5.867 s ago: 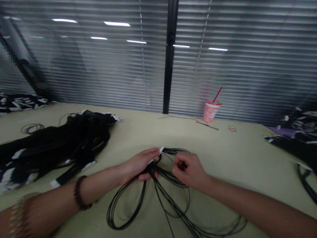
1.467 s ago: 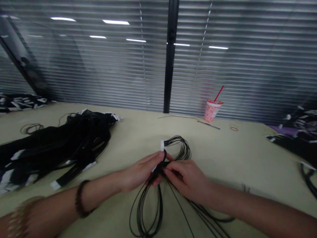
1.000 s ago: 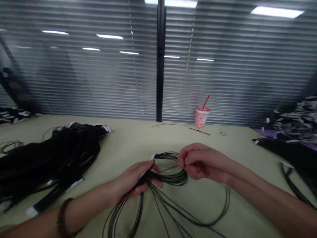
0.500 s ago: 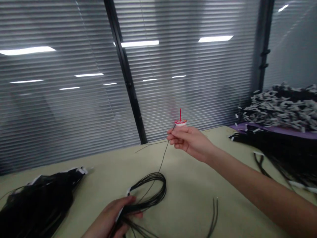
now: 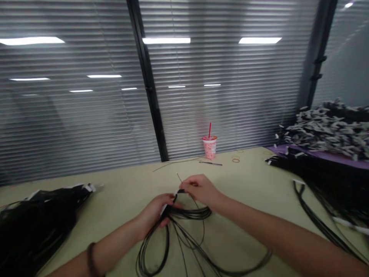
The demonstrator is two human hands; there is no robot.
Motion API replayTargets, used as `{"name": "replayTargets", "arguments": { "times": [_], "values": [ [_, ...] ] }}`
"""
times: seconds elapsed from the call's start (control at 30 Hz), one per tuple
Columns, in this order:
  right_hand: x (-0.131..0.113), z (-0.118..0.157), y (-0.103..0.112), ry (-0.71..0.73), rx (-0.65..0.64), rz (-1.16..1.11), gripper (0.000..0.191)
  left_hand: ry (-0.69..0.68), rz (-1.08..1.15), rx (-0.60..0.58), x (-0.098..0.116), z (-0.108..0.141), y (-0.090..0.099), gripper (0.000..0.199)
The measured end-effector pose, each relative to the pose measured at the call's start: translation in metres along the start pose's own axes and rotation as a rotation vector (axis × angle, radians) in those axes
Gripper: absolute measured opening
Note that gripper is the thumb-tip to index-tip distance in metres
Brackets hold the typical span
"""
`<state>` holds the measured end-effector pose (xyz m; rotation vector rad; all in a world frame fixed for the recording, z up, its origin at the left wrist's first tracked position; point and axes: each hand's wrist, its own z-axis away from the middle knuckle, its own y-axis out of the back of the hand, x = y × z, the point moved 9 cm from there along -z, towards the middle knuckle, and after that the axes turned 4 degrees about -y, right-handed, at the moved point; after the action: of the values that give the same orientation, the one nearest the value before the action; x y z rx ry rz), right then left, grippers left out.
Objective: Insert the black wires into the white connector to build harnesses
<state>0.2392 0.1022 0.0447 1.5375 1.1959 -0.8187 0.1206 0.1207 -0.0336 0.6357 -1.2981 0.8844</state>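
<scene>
A looped bundle of thin black cables [image 5: 190, 212] is gripped in my left hand [image 5: 154, 215], near a white label at the base of the loop. My right hand [image 5: 201, 189] pinches the cable at the top of the loop, close to my left fingers. A thin strand end pokes up beyond my right fingertips. More loops of the bundle hang below both hands over the pale table [image 5: 121, 200].
A pink cup [image 5: 210, 147] with a red straw stands by the blinds, near a thin dark tool [image 5: 210, 163] and rubber bands [image 5: 235, 159]. Black cable piles lie at left [image 5: 43, 227] and right [image 5: 325, 181], with white-ended ones [image 5: 325, 132] behind.
My right hand has come down and in towards my left hand, which has risen with the bundle. The strand stretched between them is no longer taut, and the cup is now uncovered.
</scene>
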Motion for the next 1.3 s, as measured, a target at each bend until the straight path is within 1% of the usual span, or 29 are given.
{"name": "replayTargets", "arguments": {
  "times": [0.07,0.17,0.27,0.33,0.43,0.5,0.57,0.63,0.83,0.97,1.13,1.3],
  "values": [
    [0.015,0.004,-0.010,0.050,0.049,0.165,0.019,-0.028,-0.018,-0.061,0.001,-0.007,-0.005,0.047],
    [0.026,0.011,-0.016,0.061,0.096,0.303,0.017,-0.061,-0.040,-0.135,0.005,-0.001,-0.010,0.055],
    [0.025,0.019,-0.014,0.047,0.132,0.352,0.017,-0.087,-0.068,-0.193,0.012,0.009,-0.015,0.057],
    [0.018,0.023,-0.013,0.086,0.165,0.394,0.018,-0.098,-0.112,-0.208,0.016,0.011,-0.019,0.051],
    [0.010,0.027,-0.016,0.184,0.178,0.455,0.020,-0.117,-0.191,-0.156,0.020,0.006,-0.018,0.032],
    [0.010,0.027,-0.019,0.222,0.154,0.470,0.021,-0.105,-0.240,-0.091,0.019,0.002,-0.014,0.032],
    [0.011,0.027,-0.022,0.234,0.126,0.481,0.022,-0.077,-0.286,-0.054,0.015,-0.002,-0.011,0.036],
    [0.011,0.027,-0.023,0.244,0.111,0.494,0.022,-0.077,-0.311,-0.048,0.014,-0.003,-0.010,0.036],
    [0.003,0.030,-0.024,0.332,0.122,0.584,0.020,-0.170,-0.317,-0.014,0.019,-0.003,-0.007,0.036],
    [0.003,0.030,-0.025,0.320,0.093,0.650,0.020,-0.201,-0.336,-0.015,0.022,-0.004,-0.006,0.035],
    [0.003,0.031,-0.029,0.326,0.022,0.662,0.020,-0.174,-0.318,-0.053,0.021,-0.003,-0.006,0.035],
    [0.002,0.031,-0.031,0.329,-0.003,0.681,0.020,-0.154,-0.309,-0.038,0.020,-0.002,-0.005,0.031]
  ]
}}
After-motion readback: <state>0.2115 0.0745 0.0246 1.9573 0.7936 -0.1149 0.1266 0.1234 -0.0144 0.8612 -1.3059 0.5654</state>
